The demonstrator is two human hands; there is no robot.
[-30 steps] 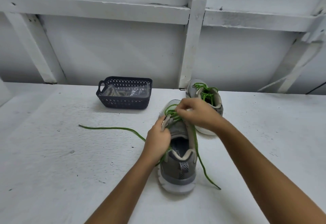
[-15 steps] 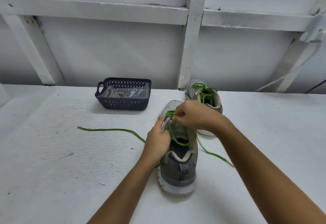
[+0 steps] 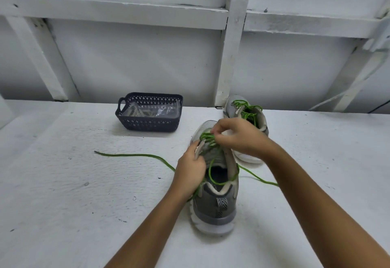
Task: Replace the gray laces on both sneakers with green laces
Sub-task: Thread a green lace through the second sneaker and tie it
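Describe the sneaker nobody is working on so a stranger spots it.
Follow the white upright post down to the white table. The far sneaker stands at its foot, right of the dark basket. Unlike the near sneaker, which the left hand and right hand work on and whose green lace trails over the table, its lace lies wholly on the shoe.

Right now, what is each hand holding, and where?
Left hand grips the left eyelet flap of the near sneaker; right hand pinches the green lace over its front eyelets.
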